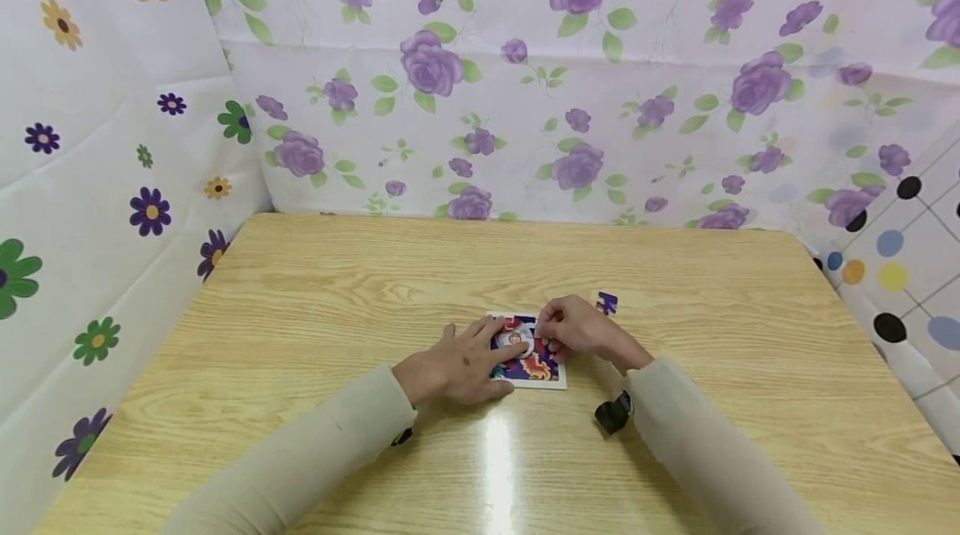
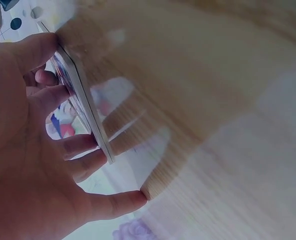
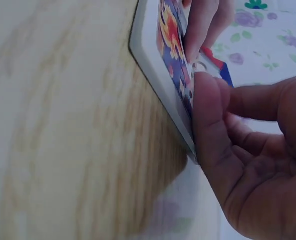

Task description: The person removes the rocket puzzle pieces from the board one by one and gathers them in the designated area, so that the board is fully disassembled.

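A small jigsaw puzzle (image 1: 537, 369) with a colourful picture and a white border lies on the table. My left hand (image 1: 467, 362) rests on its left side, fingers spread, the index finger extended onto the picture and the thumb at the near border. At the right side of the puzzle, my right hand (image 1: 573, 327) pinches a puzzle piece (image 3: 225, 75) between thumb and forefinger, mostly hidden by the fingers; its red and blue part shows past the thumb. The puzzle's pale edge (image 2: 87, 102) shows side-on under my left fingers.
A loose purple puzzle piece (image 1: 608, 301) lies on the wooden table (image 1: 390, 268) just beyond my right hand. Flowered cloth (image 1: 480, 85) hangs behind the table and along its left side. A dark wrist device (image 1: 613, 414) sits below my right cuff.
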A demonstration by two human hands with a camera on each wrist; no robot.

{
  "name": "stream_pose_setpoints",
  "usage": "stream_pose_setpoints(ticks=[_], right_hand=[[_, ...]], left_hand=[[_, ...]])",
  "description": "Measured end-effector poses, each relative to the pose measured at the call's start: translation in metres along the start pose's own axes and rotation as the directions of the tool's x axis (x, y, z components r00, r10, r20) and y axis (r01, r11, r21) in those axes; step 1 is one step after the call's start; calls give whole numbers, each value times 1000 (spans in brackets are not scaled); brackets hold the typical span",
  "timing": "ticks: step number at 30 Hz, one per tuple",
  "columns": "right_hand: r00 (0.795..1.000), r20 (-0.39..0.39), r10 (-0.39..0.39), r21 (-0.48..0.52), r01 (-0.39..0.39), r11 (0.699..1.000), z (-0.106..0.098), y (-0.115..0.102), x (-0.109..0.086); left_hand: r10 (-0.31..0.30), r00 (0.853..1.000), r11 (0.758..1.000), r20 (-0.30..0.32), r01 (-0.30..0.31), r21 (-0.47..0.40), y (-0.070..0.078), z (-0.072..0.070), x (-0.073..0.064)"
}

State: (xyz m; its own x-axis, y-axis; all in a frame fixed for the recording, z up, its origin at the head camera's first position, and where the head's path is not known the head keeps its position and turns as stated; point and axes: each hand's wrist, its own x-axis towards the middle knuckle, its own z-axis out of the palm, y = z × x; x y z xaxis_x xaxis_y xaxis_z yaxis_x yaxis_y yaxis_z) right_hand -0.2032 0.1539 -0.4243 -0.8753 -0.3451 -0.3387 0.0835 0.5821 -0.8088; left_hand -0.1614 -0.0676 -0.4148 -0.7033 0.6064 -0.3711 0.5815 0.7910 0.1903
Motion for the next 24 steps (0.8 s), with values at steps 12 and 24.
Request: stream_pose_setpoints(ticks=[12, 24], right_hand=[[996, -79, 32, 61, -27, 998, -15, 3, -9], [989, -139, 44, 167, -20, 986, -43, 18, -25]], left_hand=[[10, 1000, 1000, -5, -10, 10, 0, -1, 4], [27, 999, 999, -23, -27, 21, -1, -1, 2]])
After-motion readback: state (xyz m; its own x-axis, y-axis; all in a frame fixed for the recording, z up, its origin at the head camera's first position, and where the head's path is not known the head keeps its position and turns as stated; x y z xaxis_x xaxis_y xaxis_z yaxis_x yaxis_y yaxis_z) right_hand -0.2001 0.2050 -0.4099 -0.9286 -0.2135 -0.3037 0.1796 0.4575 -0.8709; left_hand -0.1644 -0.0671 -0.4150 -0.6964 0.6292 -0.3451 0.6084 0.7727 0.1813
